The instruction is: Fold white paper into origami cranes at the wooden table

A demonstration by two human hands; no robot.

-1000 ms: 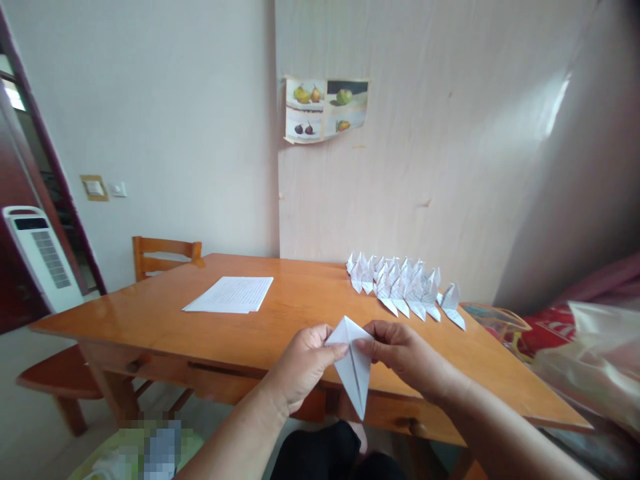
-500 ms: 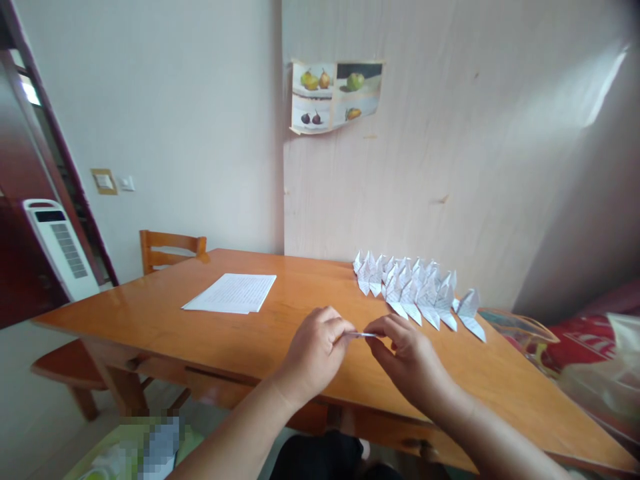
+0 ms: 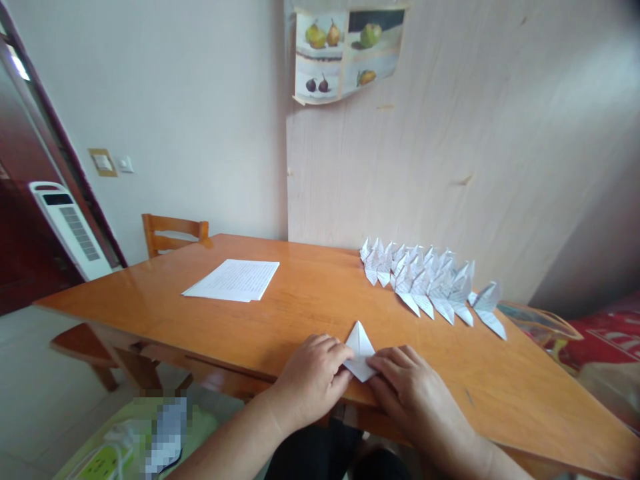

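A folded white paper (image 3: 359, 347), kite-shaped with a centre crease, lies at the front edge of the wooden table, its narrow point away from me. My left hand (image 3: 317, 373) pinches its left side between thumb and fingers. On the right side, my right hand (image 3: 413, 387) grips the paper in the same way, thumb below and fingers on top. Several folded paper pieces with upright points (image 3: 430, 277) stand in rows at the back right. One more folded piece (image 3: 490, 310) stands a little apart at their right end.
A stack of printed sheets (image 3: 235, 280) lies on the left of the table (image 3: 310, 293). Behind it is a wooden chair (image 3: 175, 233). Red and clear plastic bags (image 3: 590, 340) crowd the right side. A power strip (image 3: 107, 460) rests low at the left on a green surface.
Both hands have come down toward the table edge with the paper. It was seen edge-on before; now its flat face shows. The camera view has tilted downward.
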